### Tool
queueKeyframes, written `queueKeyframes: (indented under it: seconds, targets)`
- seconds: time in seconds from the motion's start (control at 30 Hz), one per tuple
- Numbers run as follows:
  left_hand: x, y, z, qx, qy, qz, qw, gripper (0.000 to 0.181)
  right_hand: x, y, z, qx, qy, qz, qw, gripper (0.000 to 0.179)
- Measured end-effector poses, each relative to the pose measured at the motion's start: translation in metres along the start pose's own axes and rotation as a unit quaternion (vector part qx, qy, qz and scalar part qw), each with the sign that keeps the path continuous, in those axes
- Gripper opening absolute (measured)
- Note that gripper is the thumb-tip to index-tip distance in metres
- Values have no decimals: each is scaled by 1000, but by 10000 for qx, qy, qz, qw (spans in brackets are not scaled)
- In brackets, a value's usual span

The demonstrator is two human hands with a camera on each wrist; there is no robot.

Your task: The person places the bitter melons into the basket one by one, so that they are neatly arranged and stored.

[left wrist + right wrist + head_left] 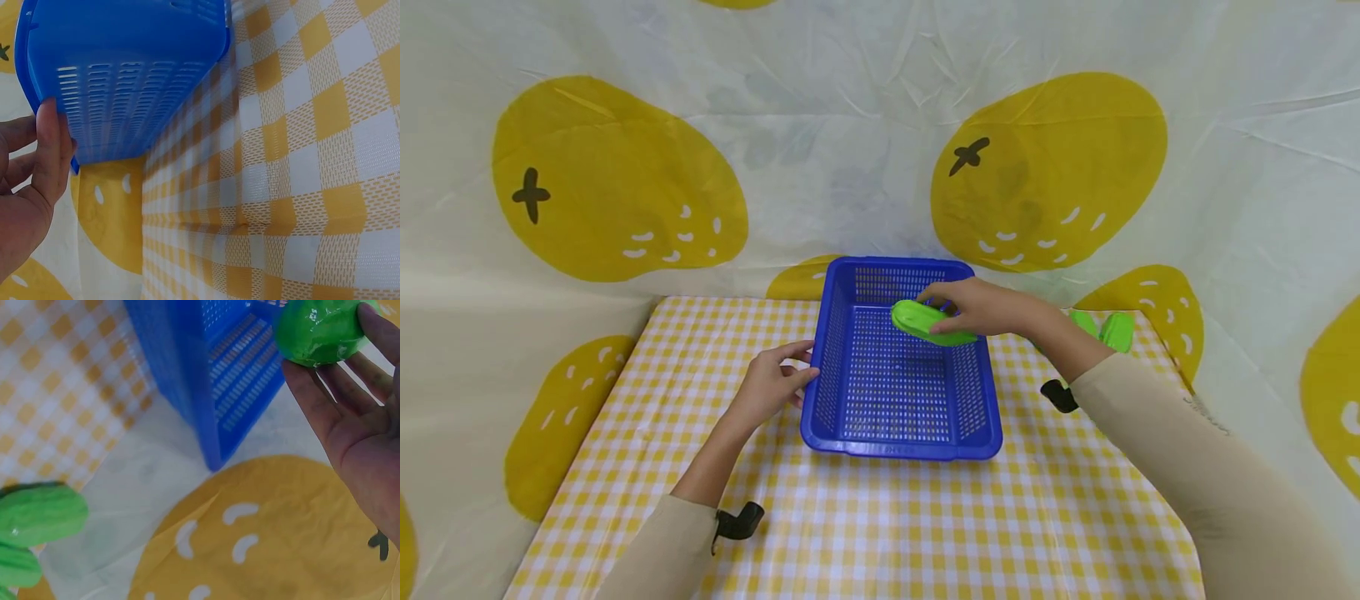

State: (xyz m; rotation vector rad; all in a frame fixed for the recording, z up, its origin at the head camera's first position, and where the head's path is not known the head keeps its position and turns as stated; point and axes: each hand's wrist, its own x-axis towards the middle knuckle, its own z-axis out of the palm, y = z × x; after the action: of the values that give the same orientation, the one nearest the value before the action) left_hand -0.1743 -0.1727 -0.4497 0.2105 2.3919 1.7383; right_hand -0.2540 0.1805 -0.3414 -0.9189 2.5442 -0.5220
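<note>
A blue plastic basket [898, 451] with slotted walls and floor stands on the table. At its left rim is my left hand [769, 385], thumb and fingertips gripping the edge; the left wrist view has fingertips [49, 122] against the outer wall just below the rim. Over the basket's inside, toward the back right, my right hand [981, 307] holds a bright green, glossy, elongated toy vegetable [917, 319] between thumb and fingers. The right wrist view shows one rounded end of that vegetable, close to the basket's rim [203, 419].
More green vegetables [1117, 332] lie at the table's back right, partly hidden by my right forearm; the right wrist view shows several, one with a ridged surface [44, 514]. A yellow-and-white checked cloth [880, 533] covers the table. Behind hangs a pale sheet [842, 167] printed with yellow fruit.
</note>
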Motion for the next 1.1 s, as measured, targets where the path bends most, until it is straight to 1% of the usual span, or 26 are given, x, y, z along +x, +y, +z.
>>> queueKeyframes:
  seconds: [0.13,0.3,0.5,0.6,0.77,0.93,1.1]
  targets:
    - [-1,1,1,35,25,3,10000,52,10,-11,5,-68,-254,-4,9997,53]
    - [-2,2,1,53,23,23,10000,51,23,-20,12,-112,-674,56,9976,54]
    - [-2,2,-1,67,15,78,9999,51,38,-30,25,-395,-971,-388,9937,51]
    - [-2,2,-1,77,-3,55,10000,51,45,-34,32,-490,-1123,-582,9908,49]
    - [-2,2,-2,84,56,19,9999,51,56,-41,42,-513,-1358,-704,9869,47]
    - [-1,3,-1,109,43,22,9999,51,63,-46,51,-496,-1602,-697,9834,47]
    - [0,3,0,52,34,-36,10000,50,69,-51,63,-487,-1909,-535,9790,44]
